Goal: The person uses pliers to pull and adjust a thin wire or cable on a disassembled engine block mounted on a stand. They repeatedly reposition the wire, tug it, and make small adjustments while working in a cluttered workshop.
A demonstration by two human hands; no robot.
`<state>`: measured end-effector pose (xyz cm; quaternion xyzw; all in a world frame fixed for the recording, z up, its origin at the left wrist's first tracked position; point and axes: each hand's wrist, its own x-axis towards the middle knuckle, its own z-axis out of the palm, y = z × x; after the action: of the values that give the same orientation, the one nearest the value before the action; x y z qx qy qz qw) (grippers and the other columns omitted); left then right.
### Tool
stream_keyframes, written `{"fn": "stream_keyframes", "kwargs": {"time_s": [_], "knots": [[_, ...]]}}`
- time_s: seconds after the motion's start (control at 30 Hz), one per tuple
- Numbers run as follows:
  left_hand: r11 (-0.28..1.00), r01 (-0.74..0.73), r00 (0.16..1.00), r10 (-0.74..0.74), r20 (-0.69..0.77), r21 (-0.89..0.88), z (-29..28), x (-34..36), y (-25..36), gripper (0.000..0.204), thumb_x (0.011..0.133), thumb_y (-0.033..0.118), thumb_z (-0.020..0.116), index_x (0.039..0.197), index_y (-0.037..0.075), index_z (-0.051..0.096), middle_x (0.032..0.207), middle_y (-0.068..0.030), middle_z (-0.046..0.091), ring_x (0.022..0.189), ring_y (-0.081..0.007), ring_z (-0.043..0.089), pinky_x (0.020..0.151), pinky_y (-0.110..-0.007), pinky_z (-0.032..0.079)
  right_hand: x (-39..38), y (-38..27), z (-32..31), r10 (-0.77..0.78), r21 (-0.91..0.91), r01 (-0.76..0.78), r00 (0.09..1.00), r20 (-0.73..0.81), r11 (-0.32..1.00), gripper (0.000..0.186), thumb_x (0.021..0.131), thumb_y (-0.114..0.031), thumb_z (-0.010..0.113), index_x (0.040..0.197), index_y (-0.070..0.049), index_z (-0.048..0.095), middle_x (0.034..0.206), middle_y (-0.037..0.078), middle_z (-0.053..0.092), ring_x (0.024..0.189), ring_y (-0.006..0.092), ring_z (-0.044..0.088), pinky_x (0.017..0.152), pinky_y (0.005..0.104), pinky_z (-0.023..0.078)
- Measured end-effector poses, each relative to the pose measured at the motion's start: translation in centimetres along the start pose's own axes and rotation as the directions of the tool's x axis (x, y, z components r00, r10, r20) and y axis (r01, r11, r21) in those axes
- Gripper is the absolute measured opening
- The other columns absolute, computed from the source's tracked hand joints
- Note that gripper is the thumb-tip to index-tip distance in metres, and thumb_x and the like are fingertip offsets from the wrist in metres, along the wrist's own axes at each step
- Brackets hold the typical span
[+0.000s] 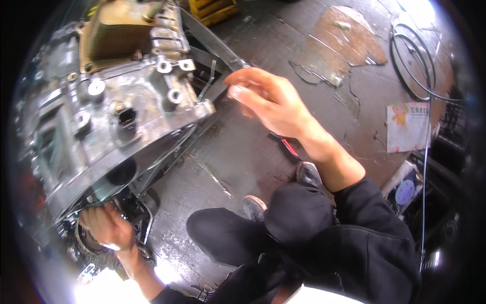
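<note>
Right hand [268,99], loosely curled, beside silver-grey boxy metal casting [93,144]; blurred left hand [107,226] near casting's edge; both grips' holds unclear.

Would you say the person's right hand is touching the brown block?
No, the right hand is right of the metal casting, apart from the brown block.

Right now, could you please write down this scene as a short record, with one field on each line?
Left hand: blurred, low at left, below the near edge of the metal casing; grip unclear
Right hand: fingers curled, just right of the casing; cannot tell if it holds anything
Casing: grey, with round raised bosses and a dark opening
On casing: brown block-shaped part
Floor: red-and-black item, white sheet with cartoon figure
</note>
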<state>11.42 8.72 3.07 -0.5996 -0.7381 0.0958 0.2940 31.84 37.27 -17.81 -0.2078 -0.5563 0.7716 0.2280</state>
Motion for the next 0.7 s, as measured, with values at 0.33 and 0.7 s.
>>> {"fn": "stream_keyframes", "kwargs": {"time_s": [0.33, 0.7], "knots": [[1.000, 0.026, 0.997, -0.026, -0.074, -0.002, 0.6, 0.4, 0.7, 0.041, 0.106, 0.018, 0.055, 0.071, -0.001, 0.047, 0.068, -0.0174, 0.039, 0.067, -0.0380, 0.045, 0.073, -0.047, 0.041, -15.9, 21.5, -9.1, 0.297, -0.993, -0.044, 0.955, -0.009, 0.109, 0.046, 0.072, -0.041, 0.084, 0.096, -0.004, 0.071, 0.114, 0.016, 0.062, 0.112, 0.0325, 0.055, 0.094, 0.0443, 0.046], [0.998, 0.038, 0.998, -0.040, -0.043, -0.044, 0.4, -0.1, 0.3, 0.038, 0.106, 0.017, 0.054, 0.072, 0.000, 0.047, 0.069, -0.0156, 0.043, 0.067, -0.0355, 0.043, 0.077, -0.046, 0.039, -13.5, 25.5, -6.5, 0.404, -0.990, -0.044, 0.915, 0.015, 0.137, 0.034, 0.076, -0.028, 0.068, 0.090, 0.003, 0.072, 0.110, 0.022, 0.059, 0.114, 0.0381, 0.050, 0.097, 0.0463, 0.042]]}}
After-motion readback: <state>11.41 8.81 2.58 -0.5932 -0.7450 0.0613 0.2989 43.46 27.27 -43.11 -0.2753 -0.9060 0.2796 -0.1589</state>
